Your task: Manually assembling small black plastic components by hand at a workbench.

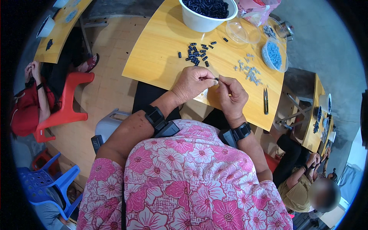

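Note:
My left hand (194, 84) and my right hand (232, 96) meet just over the near edge of the yellow wooden table (153, 50). Both are closed in a pinch on a small black piece (217, 79), mostly hidden by the fingertips. Beyond the left hand lies a loose pile of short black cylindrical pieces (197, 54). Small greyish, clear-looking pieces (252, 75) are scattered past my right hand. To the right, a pair of dark thread snips (265, 101) rests near the table's edge.
At the back stands a white tub (203, 25) full of black pieces. Clear plastic bowls (237, 31) sit beside it, one (283, 66) holding light-blue pieces. A pink container (257, 13) is behind them. People sit at other tables on both sides; a red stool (71, 103) is at left.

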`<state>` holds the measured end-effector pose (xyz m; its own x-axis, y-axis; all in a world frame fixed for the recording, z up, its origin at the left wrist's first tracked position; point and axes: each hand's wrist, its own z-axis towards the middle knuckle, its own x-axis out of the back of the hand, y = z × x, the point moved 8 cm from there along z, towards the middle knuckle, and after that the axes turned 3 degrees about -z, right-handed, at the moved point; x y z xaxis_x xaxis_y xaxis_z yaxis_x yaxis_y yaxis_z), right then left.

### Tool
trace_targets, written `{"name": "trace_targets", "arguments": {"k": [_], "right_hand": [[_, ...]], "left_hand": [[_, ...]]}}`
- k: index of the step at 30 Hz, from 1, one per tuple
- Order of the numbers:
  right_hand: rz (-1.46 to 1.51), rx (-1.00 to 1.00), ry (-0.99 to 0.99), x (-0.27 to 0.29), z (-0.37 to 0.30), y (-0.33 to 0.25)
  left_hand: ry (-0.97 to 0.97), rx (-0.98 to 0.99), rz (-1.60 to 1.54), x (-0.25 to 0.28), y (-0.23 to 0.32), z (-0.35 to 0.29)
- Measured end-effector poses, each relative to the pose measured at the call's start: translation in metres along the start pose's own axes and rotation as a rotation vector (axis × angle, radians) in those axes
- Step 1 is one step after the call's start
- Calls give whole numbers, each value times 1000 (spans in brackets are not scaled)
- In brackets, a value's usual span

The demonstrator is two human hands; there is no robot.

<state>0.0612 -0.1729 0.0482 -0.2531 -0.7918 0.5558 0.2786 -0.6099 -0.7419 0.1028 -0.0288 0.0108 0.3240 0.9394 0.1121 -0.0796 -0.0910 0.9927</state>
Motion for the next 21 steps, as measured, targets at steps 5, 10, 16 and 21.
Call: {"name": "trace_targets", "arguments": {"k": [5,10,16,21], "right_hand": [[49,-75,-13,-2,1,9],[197,-184,-18,-5,3,15],[378,-267,-11,-9,1,21],[284,-222,26,-7,1,21]], "left_hand": [[14,-29,-6,0,-1,-1],[3,-39,7,0,2,-1],[12,-53,17,1,3,-1],[31,-39,-30,1,0,0]]}}
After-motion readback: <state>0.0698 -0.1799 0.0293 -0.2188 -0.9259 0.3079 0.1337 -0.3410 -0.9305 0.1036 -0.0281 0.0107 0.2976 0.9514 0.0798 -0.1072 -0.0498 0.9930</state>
